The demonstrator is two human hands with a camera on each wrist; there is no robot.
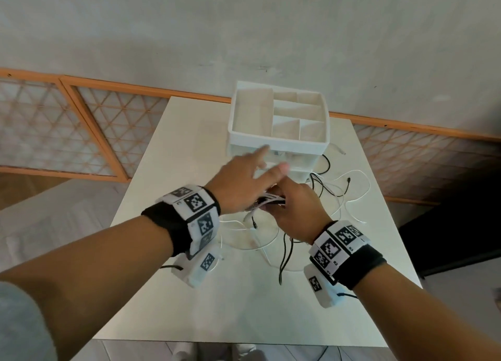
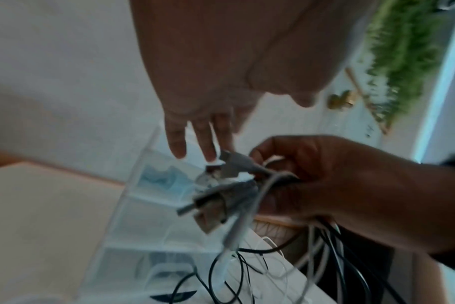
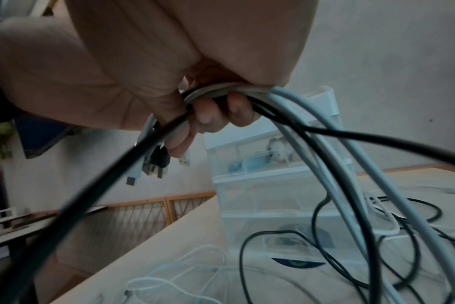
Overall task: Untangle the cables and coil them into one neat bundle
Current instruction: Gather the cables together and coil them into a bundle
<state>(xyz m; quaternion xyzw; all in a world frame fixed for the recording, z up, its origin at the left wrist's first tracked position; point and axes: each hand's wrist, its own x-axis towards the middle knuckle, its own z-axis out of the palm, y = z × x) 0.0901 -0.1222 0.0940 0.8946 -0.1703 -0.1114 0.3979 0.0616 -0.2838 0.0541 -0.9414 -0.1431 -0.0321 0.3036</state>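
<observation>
While most cables point(image 1: 329, 198) sprawl uncoiled at table point(image 1: 244, 306) centre toward 3 o'clock, right hand point(image 1: 295, 211) clasps their gathered plug ends; left hand point(image 1: 241, 184), fingers spread, holds nothing. Coiling barely begun, by my judgement.

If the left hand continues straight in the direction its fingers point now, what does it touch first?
Most likely the white drawer organizer. The left hand is open, and its fingers point at the organizer's front, just under the rim. Depth is unclear, so they may already be touching it.
</observation>
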